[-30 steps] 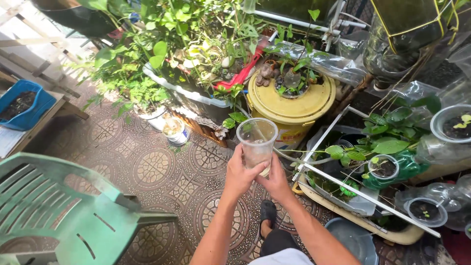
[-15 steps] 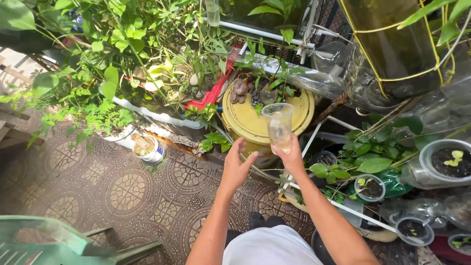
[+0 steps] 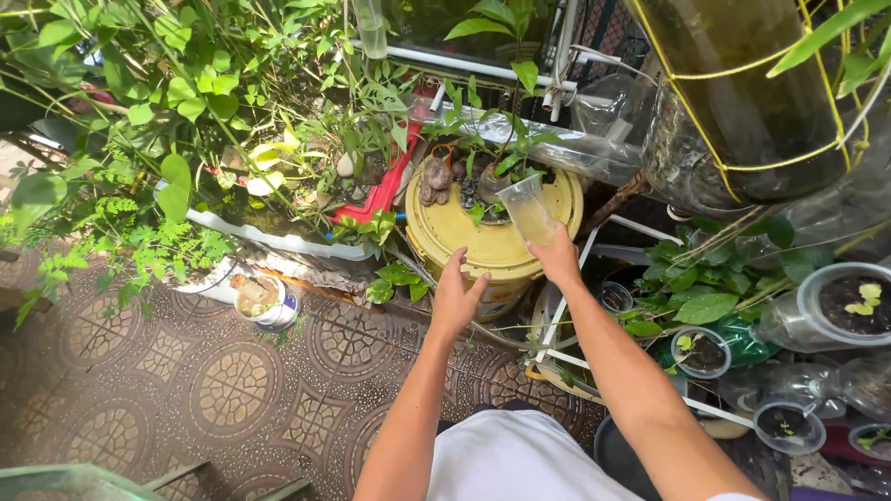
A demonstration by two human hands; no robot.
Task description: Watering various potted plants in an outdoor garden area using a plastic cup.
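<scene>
My right hand (image 3: pixel 557 260) grips a clear plastic cup (image 3: pixel 527 209) near its base and holds it tilted over the yellow bucket lid (image 3: pixel 492 243). A small plant with dark pebbles (image 3: pixel 483 176) grows through the hole in that lid, just left of the cup's mouth. My left hand (image 3: pixel 457 299) hovers empty, fingers spread, in front of the yellow bucket's near side. It touches nothing.
Leafy plants (image 3: pixel 186 111) fill a white trough (image 3: pixel 278 243) at the left. A small white pot (image 3: pixel 264 301) stands on the patterned floor tiles. At the right are a white frame (image 3: pixel 566 306), clear containers of soil (image 3: pixel 849 301) and a hanging bottle (image 3: pixel 742 102).
My left hand let go of the cup and dropped away. My right hand carried the cup forward over the yellow lid and tilted it. The view moved closer to the plants.
</scene>
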